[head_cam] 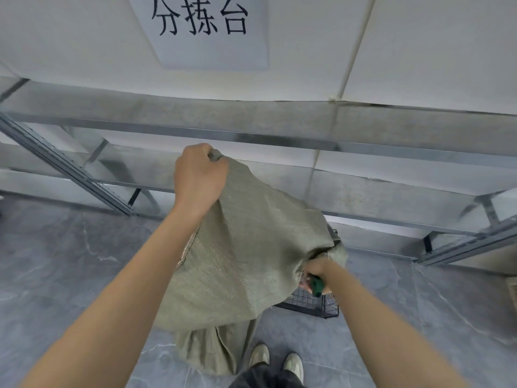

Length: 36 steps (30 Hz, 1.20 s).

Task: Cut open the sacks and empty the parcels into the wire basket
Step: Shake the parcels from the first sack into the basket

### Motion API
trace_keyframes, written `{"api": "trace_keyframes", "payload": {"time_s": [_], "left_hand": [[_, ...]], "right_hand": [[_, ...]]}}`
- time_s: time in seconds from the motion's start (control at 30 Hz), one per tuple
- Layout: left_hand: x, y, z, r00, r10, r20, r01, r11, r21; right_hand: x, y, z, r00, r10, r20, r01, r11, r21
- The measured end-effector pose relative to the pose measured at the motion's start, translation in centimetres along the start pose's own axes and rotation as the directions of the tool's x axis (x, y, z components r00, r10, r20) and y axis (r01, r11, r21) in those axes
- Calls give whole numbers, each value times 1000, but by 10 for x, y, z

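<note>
We hold a grey sack (246, 247) slung between both hands. Our left grip (200, 177), raised at 11 o'clock, is fisted on one corner. Our right grip (316, 270), lower at 4 o'clock, clutches the other end and a green-handled tool (317, 287). The sack slopes down toward the basket (321, 306), just beneath the right grip, with open floor (419, 317) at 3 o'clock.
</note>
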<state>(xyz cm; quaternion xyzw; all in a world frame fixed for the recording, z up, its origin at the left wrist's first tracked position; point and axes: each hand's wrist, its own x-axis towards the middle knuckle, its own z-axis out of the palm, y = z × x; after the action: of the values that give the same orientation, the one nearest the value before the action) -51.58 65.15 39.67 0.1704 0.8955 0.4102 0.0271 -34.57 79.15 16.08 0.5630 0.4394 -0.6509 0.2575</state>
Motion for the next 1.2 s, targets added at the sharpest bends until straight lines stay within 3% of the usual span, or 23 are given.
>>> {"api": "trace_keyframes", "payload": {"time_s": [0.17,0.37,0.47,0.57,0.67,0.73,0.8,0.87,1.03,1.2], "left_hand": [[11,-2,-5,1000,4,26,-4,1000,-6],[19,-7,1,995,25,92,-27,999,24],[21,-15,10,993,42,114,-48,998,50],[17,-21,20,983,45,178,-64,993,103],[11,-25,28,967,47,252,-79,990,115],[10,-24,32,956,49,290,-96,984,149],[10,-23,36,949,42,311,-99,981,167],[10,-23,39,946,16,324,-66,987,144],[12,-22,37,901,7,434,-3,1000,-9],[12,-29,40,866,-54,497,75,997,-23]], "right_hand": [[-3,1,-5,993,108,-47,-117,942,-313],[-17,-19,1,986,158,-56,-157,751,-641],[-40,-43,1,998,30,-54,-53,859,-510],[-77,-68,4,954,-300,-18,276,900,-336],[-130,-88,21,761,-649,-4,647,759,-65],[-160,-96,39,622,-783,9,781,622,62],[-177,-101,58,530,-847,43,844,532,68],[-181,-103,71,494,-865,91,866,498,31],[-176,-102,83,516,-840,166,856,514,-57],[-166,-101,93,536,-842,63,840,524,-142]]}}
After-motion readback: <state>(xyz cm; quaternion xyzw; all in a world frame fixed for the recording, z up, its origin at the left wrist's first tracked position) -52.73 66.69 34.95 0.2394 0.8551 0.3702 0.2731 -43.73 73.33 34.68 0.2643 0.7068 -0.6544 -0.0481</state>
